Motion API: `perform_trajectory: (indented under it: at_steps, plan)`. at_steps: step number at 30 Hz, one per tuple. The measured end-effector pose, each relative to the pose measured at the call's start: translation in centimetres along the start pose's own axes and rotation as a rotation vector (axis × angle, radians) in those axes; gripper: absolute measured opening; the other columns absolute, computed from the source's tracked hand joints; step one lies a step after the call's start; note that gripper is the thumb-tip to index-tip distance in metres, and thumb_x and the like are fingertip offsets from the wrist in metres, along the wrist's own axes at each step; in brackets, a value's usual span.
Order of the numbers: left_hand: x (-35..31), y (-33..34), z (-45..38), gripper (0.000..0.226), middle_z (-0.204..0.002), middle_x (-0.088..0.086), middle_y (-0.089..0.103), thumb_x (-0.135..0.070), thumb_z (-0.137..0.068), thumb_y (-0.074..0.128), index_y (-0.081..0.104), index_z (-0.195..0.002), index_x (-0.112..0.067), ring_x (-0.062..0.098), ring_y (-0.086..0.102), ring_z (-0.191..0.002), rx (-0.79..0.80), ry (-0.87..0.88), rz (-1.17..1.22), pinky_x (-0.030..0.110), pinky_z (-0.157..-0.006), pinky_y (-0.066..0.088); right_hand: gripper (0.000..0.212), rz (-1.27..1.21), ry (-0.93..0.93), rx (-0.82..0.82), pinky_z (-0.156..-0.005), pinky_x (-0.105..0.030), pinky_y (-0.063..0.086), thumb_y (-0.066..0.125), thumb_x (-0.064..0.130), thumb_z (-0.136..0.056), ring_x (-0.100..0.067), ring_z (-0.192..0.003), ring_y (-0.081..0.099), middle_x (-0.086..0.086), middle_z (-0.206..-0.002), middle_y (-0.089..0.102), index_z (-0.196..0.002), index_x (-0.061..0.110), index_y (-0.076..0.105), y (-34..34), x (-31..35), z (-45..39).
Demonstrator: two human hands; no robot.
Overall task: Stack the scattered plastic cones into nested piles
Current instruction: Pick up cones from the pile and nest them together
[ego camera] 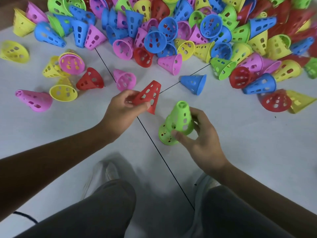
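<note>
Cones: your left hand (122, 107) pinches a red cone (147, 97); your right hand (199, 136) grips two nested green cones (176, 124). Next, seat another cone squarely.

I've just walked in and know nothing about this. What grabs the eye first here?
A big heap of bright perforated plastic cones in pink, blue, green, yellow and red fills the top of the view, spilling over the pale floor. Nearer the person, the left hand holds a red cone, while the right hand grips two nested green cones.
</note>
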State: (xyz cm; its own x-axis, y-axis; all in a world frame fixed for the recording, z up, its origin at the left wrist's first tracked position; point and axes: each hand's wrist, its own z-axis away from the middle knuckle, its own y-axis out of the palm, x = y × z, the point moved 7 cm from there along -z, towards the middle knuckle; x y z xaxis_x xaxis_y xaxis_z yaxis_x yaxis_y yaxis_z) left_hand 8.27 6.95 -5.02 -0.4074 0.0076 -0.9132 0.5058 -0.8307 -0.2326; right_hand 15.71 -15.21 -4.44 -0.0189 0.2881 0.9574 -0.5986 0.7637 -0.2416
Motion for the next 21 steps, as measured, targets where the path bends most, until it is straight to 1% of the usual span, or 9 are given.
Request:
perform_trajectory:
  at_steps: [3, 6, 9, 10, 12, 15, 17, 19, 21]
  plan:
    - [-0.3, -0.4, 0.5, 0.019, -0.099, -0.003, 0.076, -0.014, -0.089, 0.074, 0.071, -0.108, -0.016, 0.003, 0.067, -0.086, -0.044, -0.006, 0.005, 0.017, -0.085, 0.050, 0.060, 0.123, -0.024, 0.050, -0.099, -0.022, 0.048, 0.088, 0.021, -0.077, -0.007, -0.117, 0.058, 0.014, -0.122, 0.063, -0.128, 0.026, 0.057, 0.7, -0.7, 0.5]
    - [-0.9, -0.6, 1.0, 0.016, -0.094, -0.008, 0.074, -0.014, -0.090, 0.072, 0.070, -0.106, -0.013, 0.003, 0.066, -0.084, -0.043, 0.011, -0.029, 0.014, -0.080, 0.050, 0.063, 0.272, -0.017, 0.066, -0.100, -0.017, 0.044, 0.088, 0.028, -0.075, -0.005, -0.117, 0.055, 0.013, -0.125, 0.061, -0.130, 0.028, 0.057, 1.1, -1.9, 0.5]
    - [-1.5, -0.2, 1.9, 0.016, -0.091, -0.012, 0.074, -0.010, -0.089, 0.072, 0.069, -0.105, -0.014, 0.004, 0.070, -0.088, 0.004, 0.036, -0.043, 0.013, -0.077, 0.049, 0.064, 0.370, -0.026, 0.088, -0.093, -0.001, 0.034, 0.087, 0.029, -0.075, -0.006, -0.117, 0.052, 0.012, -0.124, 0.059, -0.131, 0.026, 0.056, 1.7, -2.9, 0.2]
    - [-1.7, 0.0, 2.2, 0.018, -0.093, -0.010, 0.075, -0.010, -0.088, 0.073, 0.068, -0.105, -0.015, 0.006, 0.071, -0.090, 0.028, 0.048, -0.048, 0.014, -0.078, 0.050, 0.063, 0.387, -0.027, 0.091, -0.091, 0.001, 0.031, 0.086, 0.029, -0.076, -0.007, -0.117, 0.050, 0.015, -0.122, 0.058, -0.131, 0.025, 0.056, 1.9, -3.0, 0.2]
    - [-2.0, 0.5, 2.9, 0.025, -0.096, -0.010, 0.075, -0.016, -0.083, 0.079, 0.066, -0.104, -0.018, 0.009, 0.072, -0.093, 0.077, 0.075, -0.066, 0.018, -0.080, 0.052, 0.062, 0.402, -0.026, 0.089, -0.090, 0.003, 0.029, 0.086, 0.029, -0.077, -0.007, -0.118, 0.048, 0.020, -0.117, 0.053, -0.131, 0.025, 0.056, 2.1, -3.3, 0.2]
    - [-2.4, 1.3, 3.7, 0.037, -0.099, -0.012, 0.073, -0.037, -0.070, 0.079, 0.064, -0.103, -0.027, 0.011, 0.070, -0.097, 0.124, 0.117, -0.136, 0.028, -0.090, 0.054, 0.066, 0.409, -0.027, 0.083, -0.092, 0.004, 0.027, 0.087, 0.027, -0.074, -0.006, -0.123, 0.045, 0.020, -0.119, 0.052, -0.132, 0.024, 0.055, 1.8, -3.6, 0.1]
    - [-2.7, 2.2, 4.1, 0.040, -0.103, -0.009, 0.074, -0.033, -0.071, 0.081, 0.063, -0.107, -0.025, 0.012, 0.070, -0.101, 0.166, 0.158, -0.141, 0.031, -0.095, 0.054, 0.074, 0.425, -0.032, 0.096, -0.094, 0.004, 0.025, 0.089, 0.026, -0.072, -0.005, -0.126, 0.043, 0.019, -0.125, 0.051, -0.136, 0.023, 0.053, 1.4, -3.8, 0.1]
    - [-3.1, 3.1, 4.5, 0.042, -0.105, -0.007, 0.073, -0.020, -0.075, 0.085, 0.062, -0.110, -0.020, 0.012, 0.070, -0.102, 0.202, 0.200, -0.168, 0.029, -0.096, 0.054, 0.080, 0.449, -0.028, 0.102, -0.097, 0.004, 0.023, 0.090, 0.029, -0.071, -0.003, -0.126, 0.040, 0.020, -0.129, 0.049, -0.140, 0.022, 0.050, 0.4, -4.3, 0.3]
    - [-3.2, 4.0, 4.8, 0.045, -0.105, -0.009, 0.073, -0.016, -0.076, 0.087, 0.061, -0.113, -0.019, 0.007, 0.068, -0.104, 0.242, 0.238, -0.243, 0.025, -0.097, 0.052, 0.081, 0.489, -0.026, 0.091, -0.104, -0.007, 0.030, 0.089, 0.031, -0.072, -0.004, -0.127, 0.040, 0.018, -0.135, 0.049, -0.142, 0.024, 0.049, -1.0, -4.8, 0.5]
